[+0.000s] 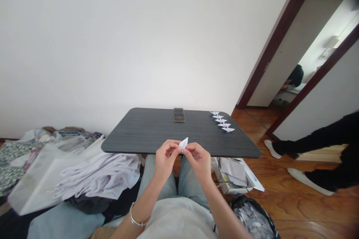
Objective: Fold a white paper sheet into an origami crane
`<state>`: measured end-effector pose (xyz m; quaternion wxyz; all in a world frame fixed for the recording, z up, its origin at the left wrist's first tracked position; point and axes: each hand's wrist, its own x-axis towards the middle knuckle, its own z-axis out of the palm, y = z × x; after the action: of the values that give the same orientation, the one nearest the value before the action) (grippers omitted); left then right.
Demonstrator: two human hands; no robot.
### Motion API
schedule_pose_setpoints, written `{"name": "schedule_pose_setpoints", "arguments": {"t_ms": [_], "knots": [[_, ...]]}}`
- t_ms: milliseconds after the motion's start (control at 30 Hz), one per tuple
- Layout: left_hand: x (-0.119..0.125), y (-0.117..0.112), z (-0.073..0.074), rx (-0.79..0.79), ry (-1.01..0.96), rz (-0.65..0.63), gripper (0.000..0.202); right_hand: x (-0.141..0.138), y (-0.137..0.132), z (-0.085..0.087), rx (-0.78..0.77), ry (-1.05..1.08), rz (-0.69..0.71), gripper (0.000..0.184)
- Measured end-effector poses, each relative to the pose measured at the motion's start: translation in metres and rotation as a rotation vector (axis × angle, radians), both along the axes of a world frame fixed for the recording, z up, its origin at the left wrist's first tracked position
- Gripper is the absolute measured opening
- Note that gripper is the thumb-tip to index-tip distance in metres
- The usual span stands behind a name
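Note:
A small folded white paper piece [183,143], pointed at the top, is pinched between both hands above the near edge of the dark table [148,129]. My left hand [167,155] grips its left side with thumb and forefinger. From the right, my right hand [198,157] pinches it the same way, and the fingertips hide its lower part. Several white paper cranes [223,120] stand in a slanting row at the table's right end. Near the back edge lies a dark, flat rectangular object [178,115], perhaps a phone.
Piled clothes and a plastic bag [42,179] lie at the left. Right of my legs are a white box [232,177] with papers and a black bag [255,218] of scraps. Another person's legs [316,134] stand at the right, near a doorway where someone else partly shows.

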<state>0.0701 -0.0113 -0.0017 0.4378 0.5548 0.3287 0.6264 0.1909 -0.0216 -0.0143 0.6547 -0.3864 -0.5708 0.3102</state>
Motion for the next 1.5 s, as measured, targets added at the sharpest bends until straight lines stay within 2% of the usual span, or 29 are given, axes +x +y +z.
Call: {"name": "schedule_pose_setpoints", "arguments": {"t_ms": [200,400,633,767,967,1067,1267,1400,1500], "knots": [[0.002,0.000,0.002,-0.105,-0.081,0.002,0.009,-0.001,-0.003,0.005,0.019,-0.070,-0.016,0.008],[0.002,-0.001,0.004,-0.241,-0.185,-0.064,0.013,-0.003,-0.008,0.008,0.028,-0.101,-0.049,0.009],[0.002,-0.001,0.006,-0.321,-0.272,-0.131,0.020,-0.003,-0.011,0.007,-0.033,-0.052,-0.052,0.007],[0.001,-0.001,0.007,-0.349,-0.295,-0.149,0.025,-0.002,-0.011,0.006,-0.059,0.002,-0.043,0.011],[0.003,-0.003,0.005,-0.363,-0.367,-0.139,0.027,-0.005,-0.007,0.004,-0.100,0.161,0.066,0.026],[0.005,-0.004,0.003,-0.380,-0.415,-0.111,0.027,-0.005,-0.004,0.001,-0.178,0.140,0.166,0.021],[0.004,-0.003,0.000,-0.428,-0.368,-0.161,0.030,-0.001,-0.001,0.000,-0.221,0.101,0.186,0.023],[-0.001,-0.001,0.002,-0.404,-0.241,-0.213,0.021,0.000,-0.002,0.004,-0.205,0.072,0.215,0.021],[-0.002,0.000,0.004,-0.356,-0.145,-0.187,0.018,0.000,-0.003,0.005,-0.193,0.054,0.205,0.021]]}}
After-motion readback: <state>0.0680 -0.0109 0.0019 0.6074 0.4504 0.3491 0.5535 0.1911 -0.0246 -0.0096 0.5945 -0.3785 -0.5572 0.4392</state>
